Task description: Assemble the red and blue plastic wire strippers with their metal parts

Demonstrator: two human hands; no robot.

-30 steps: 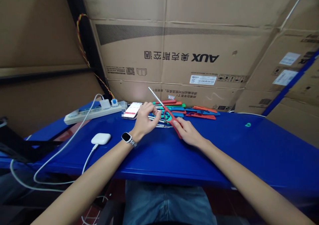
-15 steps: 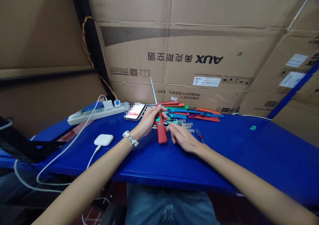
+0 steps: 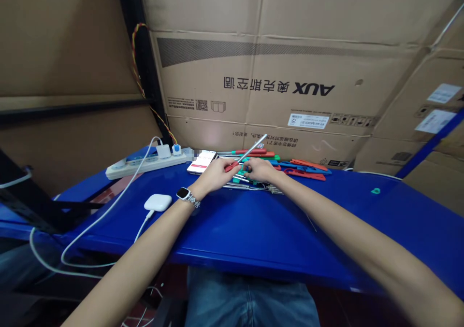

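A long-nosed lighter with a red handle is gripped in my left hand, its metal tube slanting up to the right. Most of the handle is hidden by my fingers. Close on the right, my right hand is over a pile of parts with its fingers curled together. Whatever is in those fingertips is too small to make out, with green pieces around them. Under and beside both hands lie metal tubes, and behind them rests another red handle.
Orange, blue and red handle shells lie right of the pile. A phone, a power strip and a white earbud case with a cable stand on the left. A small green piece lies far right. Cardboard walls the back.
My left hand has turned the lighter so its tube leans right instead of left. My right hand has moved forward onto the parts. The view has shifted slightly.
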